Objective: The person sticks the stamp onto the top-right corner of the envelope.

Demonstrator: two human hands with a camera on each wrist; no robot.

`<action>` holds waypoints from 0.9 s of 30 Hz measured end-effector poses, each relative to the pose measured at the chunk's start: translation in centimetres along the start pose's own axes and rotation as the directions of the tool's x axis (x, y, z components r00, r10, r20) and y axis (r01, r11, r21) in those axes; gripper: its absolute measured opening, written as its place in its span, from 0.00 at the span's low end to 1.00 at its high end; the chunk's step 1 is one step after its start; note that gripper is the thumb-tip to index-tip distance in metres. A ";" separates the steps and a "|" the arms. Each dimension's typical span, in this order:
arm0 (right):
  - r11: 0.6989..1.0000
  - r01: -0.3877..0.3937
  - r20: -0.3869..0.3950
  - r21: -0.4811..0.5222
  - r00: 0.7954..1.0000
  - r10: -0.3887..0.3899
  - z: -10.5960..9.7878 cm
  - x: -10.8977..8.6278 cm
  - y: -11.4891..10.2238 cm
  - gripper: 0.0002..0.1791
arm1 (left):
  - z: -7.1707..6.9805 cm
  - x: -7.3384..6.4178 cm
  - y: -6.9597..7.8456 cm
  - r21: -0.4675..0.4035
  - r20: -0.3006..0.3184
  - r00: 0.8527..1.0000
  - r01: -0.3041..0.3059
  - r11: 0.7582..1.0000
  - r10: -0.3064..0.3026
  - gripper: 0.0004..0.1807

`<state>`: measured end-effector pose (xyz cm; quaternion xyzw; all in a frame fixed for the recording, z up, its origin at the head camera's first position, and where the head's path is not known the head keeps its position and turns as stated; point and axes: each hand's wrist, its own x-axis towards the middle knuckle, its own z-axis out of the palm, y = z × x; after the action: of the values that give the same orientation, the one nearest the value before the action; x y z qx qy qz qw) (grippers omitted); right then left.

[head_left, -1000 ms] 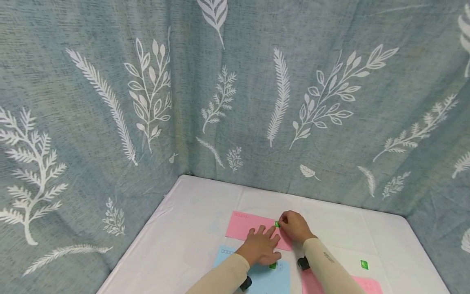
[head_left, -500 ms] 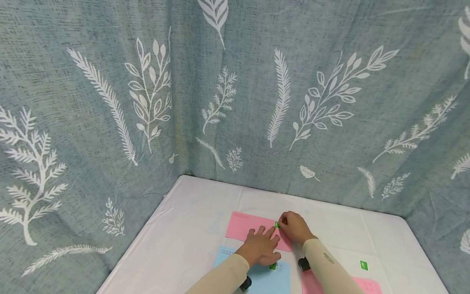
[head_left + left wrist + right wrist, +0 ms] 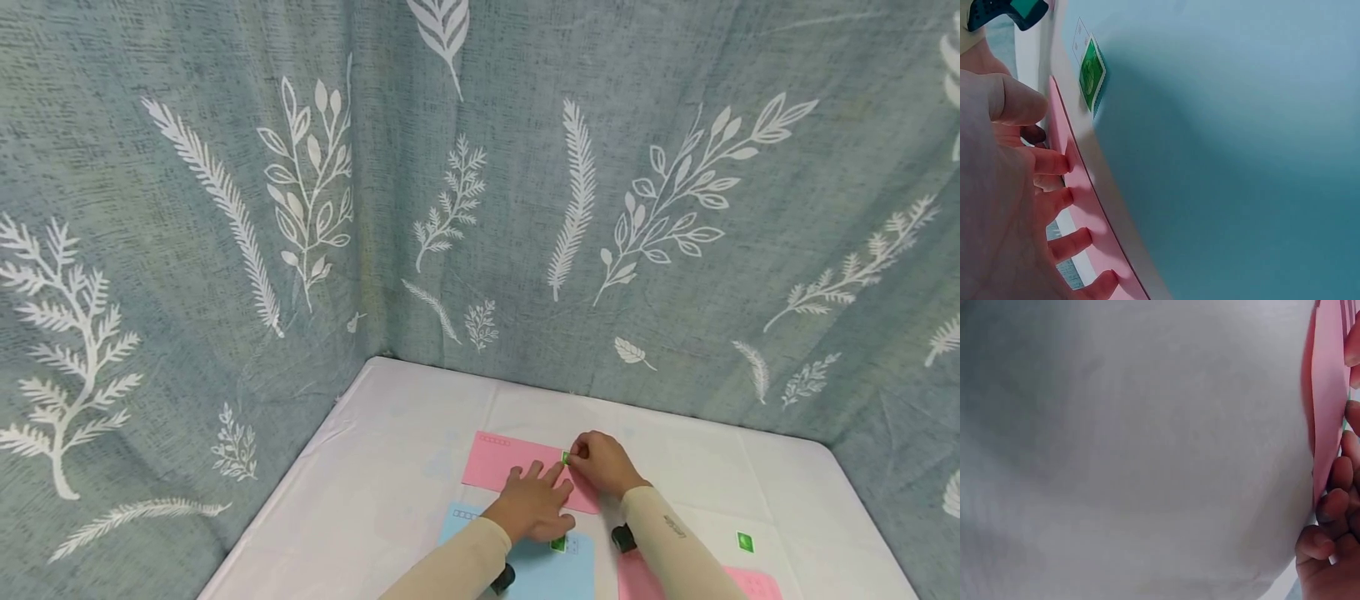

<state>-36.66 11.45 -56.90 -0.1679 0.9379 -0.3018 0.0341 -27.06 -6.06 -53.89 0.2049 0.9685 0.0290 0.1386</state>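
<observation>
A pink envelope (image 3: 495,460) lies on the white table with a small green stamp (image 3: 566,457) at its far right corner. My left hand (image 3: 531,506) rests on that envelope with its fingers spread; in the left wrist view the fingertips (image 3: 1075,244) press down on the pink paper. At the corner, my right hand (image 3: 606,463) has thumb and fingers together on the stamp's right edge and pinches it. The right wrist view shows the curled right hand (image 3: 1341,506) at the pink envelope's edge, where the stamp is mostly hidden.
A blue envelope (image 3: 551,575) bearing a green stamp (image 3: 1092,74) lies nearer, partly under the left forearm. Another pink envelope (image 3: 753,583) sits at the near right, partly beneath the right sleeve. One loose stamp (image 3: 745,542) is on the table (image 3: 675,433). A patterned curtain (image 3: 525,208) stands behind.
</observation>
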 end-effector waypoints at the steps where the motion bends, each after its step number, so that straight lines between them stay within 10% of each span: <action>1: 1.000 0.000 0.000 0.003 1.000 0.000 0.0 0.0 0.0 0.09 | 0.0 0.0 0.0 0.001 0.000 1.000 0.000 1.000 0.000 0.34; 27: 0.997 -0.047 -0.015 0.056 0.999 0.048 -0.1 0.6 0.3 0.07 | 1.4 0.5 -0.6 -0.011 0.013 1.000 -0.005 1.000 0.005 0.37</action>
<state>-37.36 11.56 -56.98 -0.1420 0.9331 -0.3281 0.0383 -27.35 -6.36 -55.45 0.2067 0.9669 0.0333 0.1461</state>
